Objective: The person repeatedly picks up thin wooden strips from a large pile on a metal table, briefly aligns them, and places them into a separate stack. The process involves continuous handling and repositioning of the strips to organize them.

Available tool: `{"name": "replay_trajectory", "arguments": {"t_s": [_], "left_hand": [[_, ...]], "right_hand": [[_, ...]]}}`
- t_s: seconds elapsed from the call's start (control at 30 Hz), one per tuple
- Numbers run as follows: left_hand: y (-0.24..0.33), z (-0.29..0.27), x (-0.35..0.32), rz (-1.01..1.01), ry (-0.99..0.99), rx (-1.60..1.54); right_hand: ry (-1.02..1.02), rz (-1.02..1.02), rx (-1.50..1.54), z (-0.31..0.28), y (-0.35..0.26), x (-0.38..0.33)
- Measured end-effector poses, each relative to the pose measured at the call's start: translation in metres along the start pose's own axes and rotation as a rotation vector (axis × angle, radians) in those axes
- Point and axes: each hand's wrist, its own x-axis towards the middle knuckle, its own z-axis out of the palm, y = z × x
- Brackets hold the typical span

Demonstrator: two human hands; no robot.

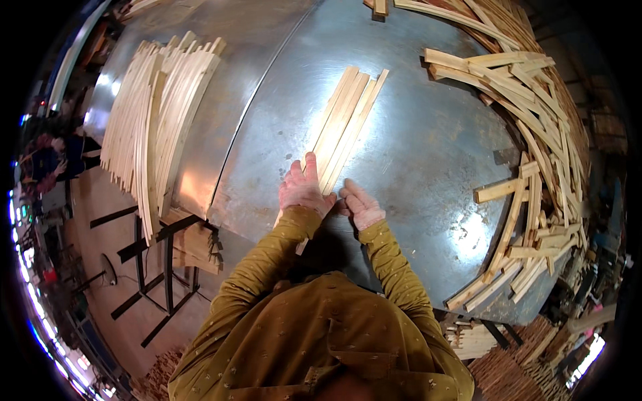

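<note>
Several pale wooden strips [342,117] lie side by side on a metal tabletop, slanting away from me to the upper right. My left hand [302,188] rests across their near part, its fingers spread over the wood and its thumb toward the right side. The strips' near ends pass beneath this hand and forearm. Just right of the strips, close to my left thumb, is my right hand [361,206]. Its fingers are bent and drawn together, pointing left; whether anything small is between them is hidden. Both hands look covered by light gloves.
A wide bundle of wooden strips [160,113] lies on the left, overhanging the near table edge. Loose strips [528,100] pile up along the curved right side. A seam [253,100] divides the metal tabletop [428,174]. A black metal frame [167,267] stands at lower left.
</note>
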Motion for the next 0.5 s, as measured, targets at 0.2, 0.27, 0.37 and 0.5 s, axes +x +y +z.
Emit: {"name": "replay_trajectory", "arguments": {"t_s": [0.2,0.27,0.37,0.5], "left_hand": [[-0.067,0.000,0.064,0.579,-0.977,-2.003],[-0.065,-0.001,0.055,0.304,-0.604,-2.170],[-0.078,-0.007,0.059,-0.100,-0.358,-2.186],[-0.107,-0.027,0.068,-0.060,-0.155,-1.823]], "right_hand": [[-0.230,0.015,0.043,0.068,-0.042,-0.019],[-0.245,-0.058,0.057,0.085,-0.037,-0.006],[-0.111,-0.094,0.242,0.122,-0.023,0.003],[-0.099,0.017,-0.154,0.128,0.004,0.043]]}}
